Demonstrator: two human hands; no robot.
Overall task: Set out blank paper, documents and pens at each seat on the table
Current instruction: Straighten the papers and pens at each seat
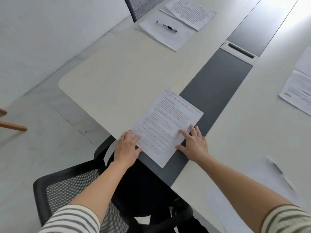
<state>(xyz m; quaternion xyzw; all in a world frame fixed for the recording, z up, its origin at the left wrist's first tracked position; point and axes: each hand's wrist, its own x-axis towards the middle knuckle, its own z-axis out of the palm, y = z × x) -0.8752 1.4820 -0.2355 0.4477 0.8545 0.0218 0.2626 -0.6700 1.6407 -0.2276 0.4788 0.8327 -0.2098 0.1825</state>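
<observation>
Left hand (127, 147) and right hand (193, 145), flat, gripping nothing, pressed the document (166, 125) down; squaring it up looked next.

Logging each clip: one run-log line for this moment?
left hand: flat on printed document | right hand: same | black pen: on far blank paper

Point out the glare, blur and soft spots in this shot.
Head view: strong glare washes out the table at top right; the lower-right pen is smeared and pale, while the black pen at the far seat is crisp; the near document has a readable heading, but its small text is too soft to read.
</observation>
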